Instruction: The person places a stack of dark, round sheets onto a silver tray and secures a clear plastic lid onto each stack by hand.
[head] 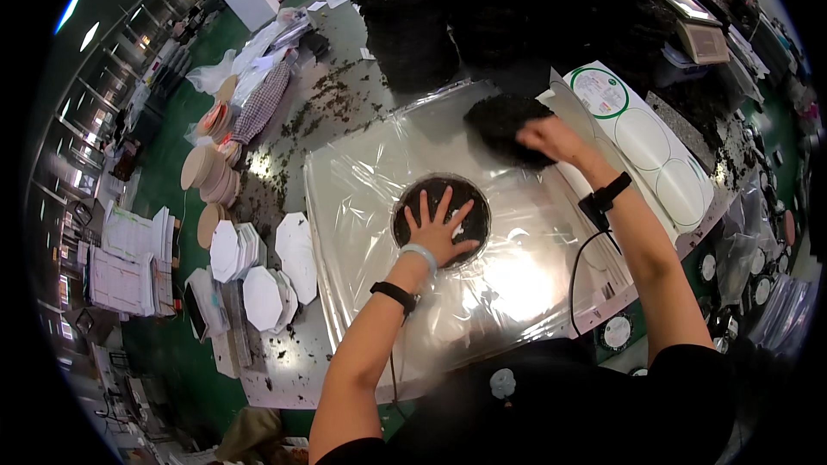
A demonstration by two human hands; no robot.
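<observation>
My left hand (439, 229) lies flat with spread fingers on a dark round disc (423, 197), which has a small white patch and rests on a stack of clear plastic film sheets (362, 206). Up and to the right, my right hand (541, 137) is bent over the edge of a thin, blurred black sheet of dried seaweed-like material (497, 119) and grips it. This black sheet is above the back right part of the film. Printed white sheets with round outlines (646, 135) lie right of the film, partly behind my right arm.
Tall black stacks (491, 13) stand along the table's back. At left are round brown discs (201, 168), white octagonal cards (261, 297) and a checked cloth sleeve (265, 100). Dark crumbs (323, 93) are scattered on the tabletop. A cable (574, 284) hangs near my right wrist.
</observation>
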